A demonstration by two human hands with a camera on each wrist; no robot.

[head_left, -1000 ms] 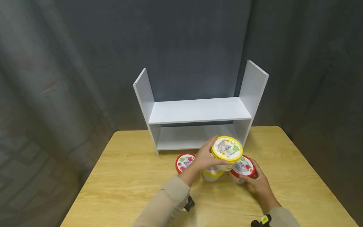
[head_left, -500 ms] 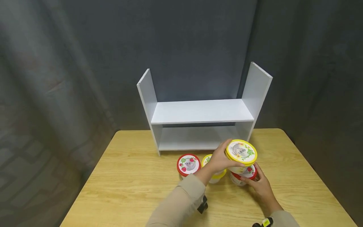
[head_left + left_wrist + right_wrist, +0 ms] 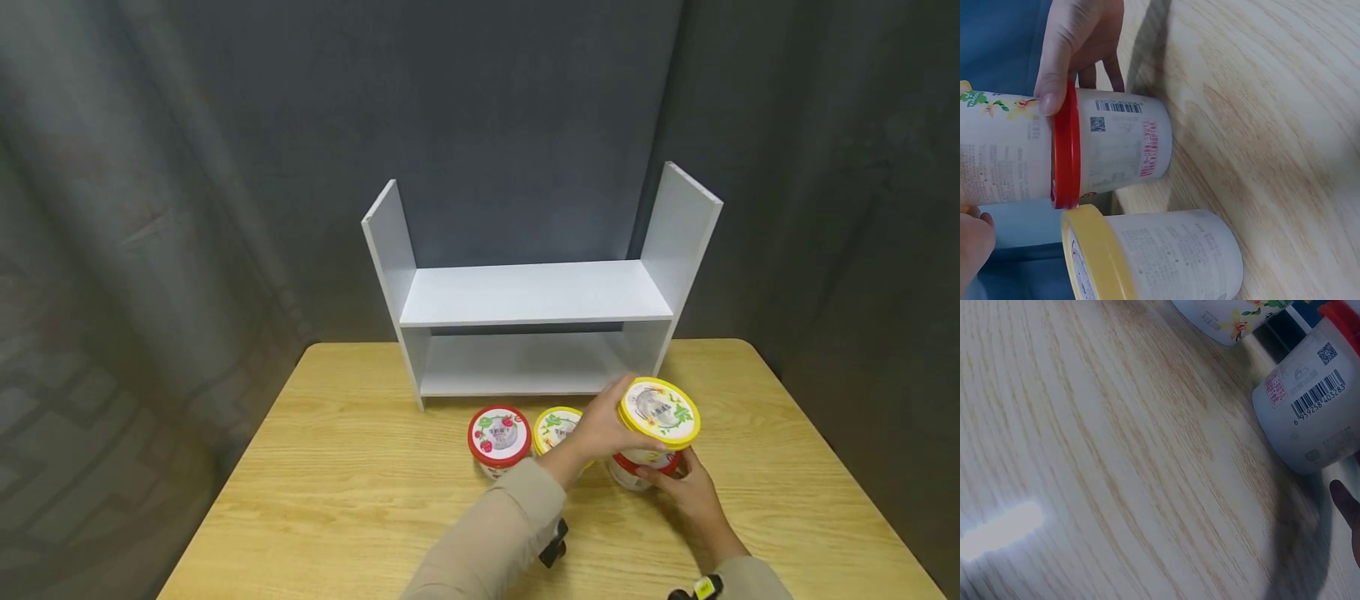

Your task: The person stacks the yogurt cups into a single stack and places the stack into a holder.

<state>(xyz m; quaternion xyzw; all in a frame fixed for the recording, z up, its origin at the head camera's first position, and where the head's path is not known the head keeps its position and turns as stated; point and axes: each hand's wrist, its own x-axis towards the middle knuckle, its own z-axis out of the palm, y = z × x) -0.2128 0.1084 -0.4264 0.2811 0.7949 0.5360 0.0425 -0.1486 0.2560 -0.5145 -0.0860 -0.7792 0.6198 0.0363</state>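
My left hand (image 3: pixel 602 429) grips a yellow-lidded tub (image 3: pixel 660 410) with printed green leaves and flowers. That tub sits directly on top of a red-lidded tub (image 3: pixel 627 476), their surfaces meeting in the left wrist view. Around the lower tub curl the thumb and fingers of my right hand (image 3: pixel 696 504), its thumb reaching the red lid. To the left stand a second yellow-lidded tub (image 3: pixel 557 427), partly behind my left wrist, and another red-lidded tub (image 3: pixel 498 437). The right wrist view shows the gripped lower tub's barcode (image 3: pixel 1317 394).
A white two-tier shelf (image 3: pixel 532 296) stands at the back of the wooden table (image 3: pixel 337 483), behind the tubs. Its side panels rise above the upper board. Dark grey curtains (image 3: pixel 510 125) hang behind and beside the table.
My left hand has carried the yellow-lidded tub rightward from above the middle yellow-lidded tub onto the right red-lidded one. My right hand has stayed at the lower tub.
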